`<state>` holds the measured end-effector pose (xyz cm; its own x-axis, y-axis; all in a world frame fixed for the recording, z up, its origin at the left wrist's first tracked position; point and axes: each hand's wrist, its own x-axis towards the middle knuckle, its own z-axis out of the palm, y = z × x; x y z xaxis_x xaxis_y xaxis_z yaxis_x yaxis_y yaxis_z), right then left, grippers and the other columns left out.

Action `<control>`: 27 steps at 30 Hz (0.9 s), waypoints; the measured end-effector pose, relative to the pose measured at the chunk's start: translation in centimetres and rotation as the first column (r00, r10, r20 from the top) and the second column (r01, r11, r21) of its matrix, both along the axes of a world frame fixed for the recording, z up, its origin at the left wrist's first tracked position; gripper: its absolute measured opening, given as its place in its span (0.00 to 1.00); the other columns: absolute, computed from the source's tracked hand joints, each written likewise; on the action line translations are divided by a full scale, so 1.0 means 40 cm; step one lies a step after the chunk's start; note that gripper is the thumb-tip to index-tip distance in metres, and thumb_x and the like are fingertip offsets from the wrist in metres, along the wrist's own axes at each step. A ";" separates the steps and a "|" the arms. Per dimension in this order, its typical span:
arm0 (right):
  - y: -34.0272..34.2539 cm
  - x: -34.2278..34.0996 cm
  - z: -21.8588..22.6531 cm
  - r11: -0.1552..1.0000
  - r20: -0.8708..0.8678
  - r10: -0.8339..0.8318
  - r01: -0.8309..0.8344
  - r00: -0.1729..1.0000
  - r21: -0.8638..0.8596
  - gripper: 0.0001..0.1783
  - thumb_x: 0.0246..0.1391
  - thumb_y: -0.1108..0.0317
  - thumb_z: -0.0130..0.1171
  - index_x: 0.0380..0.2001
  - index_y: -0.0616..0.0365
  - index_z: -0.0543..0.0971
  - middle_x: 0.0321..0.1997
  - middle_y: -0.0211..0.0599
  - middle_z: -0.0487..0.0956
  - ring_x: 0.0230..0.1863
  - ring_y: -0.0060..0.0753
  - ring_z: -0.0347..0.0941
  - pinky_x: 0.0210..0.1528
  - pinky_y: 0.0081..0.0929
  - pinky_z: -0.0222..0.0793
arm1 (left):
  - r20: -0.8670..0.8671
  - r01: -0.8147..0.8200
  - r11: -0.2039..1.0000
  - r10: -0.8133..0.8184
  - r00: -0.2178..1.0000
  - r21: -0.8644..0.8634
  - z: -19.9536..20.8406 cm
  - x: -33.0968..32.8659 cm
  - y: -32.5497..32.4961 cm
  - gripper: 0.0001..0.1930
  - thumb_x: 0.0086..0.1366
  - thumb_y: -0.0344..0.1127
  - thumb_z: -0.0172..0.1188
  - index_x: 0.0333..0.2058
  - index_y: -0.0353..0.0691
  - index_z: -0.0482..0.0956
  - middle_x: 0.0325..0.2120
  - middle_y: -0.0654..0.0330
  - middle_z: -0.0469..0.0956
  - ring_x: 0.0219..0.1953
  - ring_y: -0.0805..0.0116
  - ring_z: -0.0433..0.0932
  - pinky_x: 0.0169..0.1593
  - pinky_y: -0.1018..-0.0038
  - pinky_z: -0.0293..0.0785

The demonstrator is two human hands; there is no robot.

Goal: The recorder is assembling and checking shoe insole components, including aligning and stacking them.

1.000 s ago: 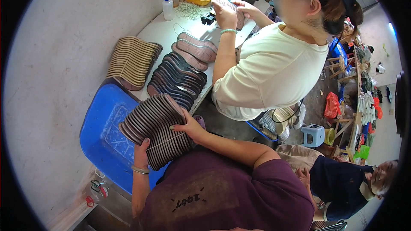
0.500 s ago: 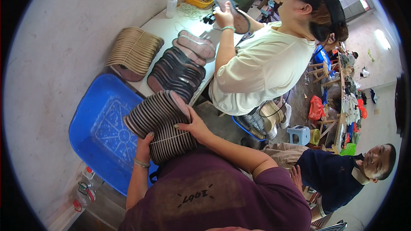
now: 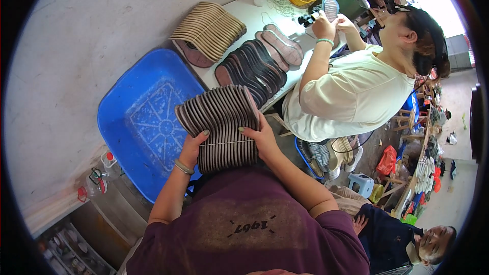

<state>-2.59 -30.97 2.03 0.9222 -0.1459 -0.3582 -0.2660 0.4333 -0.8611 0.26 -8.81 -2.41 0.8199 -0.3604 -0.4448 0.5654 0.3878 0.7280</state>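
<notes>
Against my body I hold a stack of shoe soles (image 3: 221, 117), dark and light edges alternating, with a thin string tied round it. My left hand (image 3: 191, 148) is closed on the stack's left side, thumb lying on top near the string. On the opposite side my right hand (image 3: 263, 135) grips it the same way, thumb pressed on the edges. The fingers underneath are hidden. Just beyond the stack, a row of dark soles (image 3: 254, 69) leans along the white table (image 3: 244, 10). A tied bundle of tan-edged soles (image 3: 209, 28) stands at its left corner.
A blue basin (image 3: 114, 102) lies left of my hands, by the wall. A co-worker in a white shirt (image 3: 346, 91) sits at the table holding a sole (image 3: 330, 9). Another person (image 3: 389, 239) is at lower right, near a plastic stool (image 3: 360, 185). Plastic bottles (image 3: 96, 183) stand at left.
The stack now lies straighter in front of me, still in both hands. My view has turned, so the table and co-worker appear farther right. The co-worker's sole has changed angle.
</notes>
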 end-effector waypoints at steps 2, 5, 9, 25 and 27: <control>-0.008 0.003 0.004 1.000 -0.021 0.026 -0.026 0.999 -0.002 0.38 0.44 0.82 0.60 0.62 0.60 0.62 0.55 0.38 0.73 0.55 0.31 0.69 0.58 0.26 0.62 | -0.017 -0.003 1.000 0.003 1.000 -0.003 0.000 -0.002 0.000 0.31 0.59 0.40 0.62 0.57 0.31 0.65 0.51 0.54 0.73 0.50 0.61 0.74 0.54 0.66 0.71; -0.021 0.007 -0.003 0.999 -0.039 0.037 -0.036 0.999 0.031 0.36 0.45 0.81 0.59 0.61 0.60 0.64 0.52 0.38 0.75 0.51 0.31 0.72 0.54 0.26 0.66 | -0.001 0.017 1.000 -0.017 1.000 -0.008 0.023 0.003 -0.011 0.31 0.59 0.39 0.62 0.58 0.32 0.65 0.51 0.55 0.73 0.50 0.62 0.74 0.54 0.66 0.71; -0.039 0.008 0.007 0.999 -0.075 0.014 -0.011 0.997 0.039 0.35 0.45 0.81 0.59 0.59 0.60 0.65 0.50 0.37 0.75 0.49 0.30 0.72 0.53 0.27 0.67 | 0.051 0.007 0.999 -0.008 0.999 0.032 0.038 0.014 -0.032 0.28 0.61 0.38 0.60 0.57 0.33 0.65 0.51 0.55 0.73 0.49 0.64 0.74 0.54 0.68 0.71; -0.104 0.022 0.018 0.942 -0.019 -0.083 0.085 0.996 0.324 0.28 0.48 0.72 0.56 0.55 0.63 0.67 0.50 0.40 0.75 0.49 0.35 0.73 0.54 0.32 0.69 | 0.119 0.087 0.996 -0.088 0.989 0.012 0.108 0.091 -0.092 0.28 0.61 0.39 0.60 0.57 0.32 0.65 0.50 0.54 0.73 0.48 0.64 0.75 0.53 0.68 0.72; -0.109 0.020 0.015 0.949 -0.018 -0.091 0.092 0.996 0.303 0.28 0.48 0.73 0.56 0.55 0.62 0.66 0.50 0.40 0.75 0.49 0.35 0.74 0.54 0.32 0.69 | 0.120 0.103 0.994 -0.105 0.987 0.021 0.104 0.093 -0.095 0.28 0.60 0.38 0.60 0.57 0.32 0.65 0.50 0.54 0.73 0.48 0.64 0.75 0.53 0.68 0.71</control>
<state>-1.80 -35.33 2.61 0.9087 -0.1134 -0.4019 -0.2160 0.6960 -0.6848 3.96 -12.60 1.76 0.8266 -0.4404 -0.3505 0.5093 0.3202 0.7988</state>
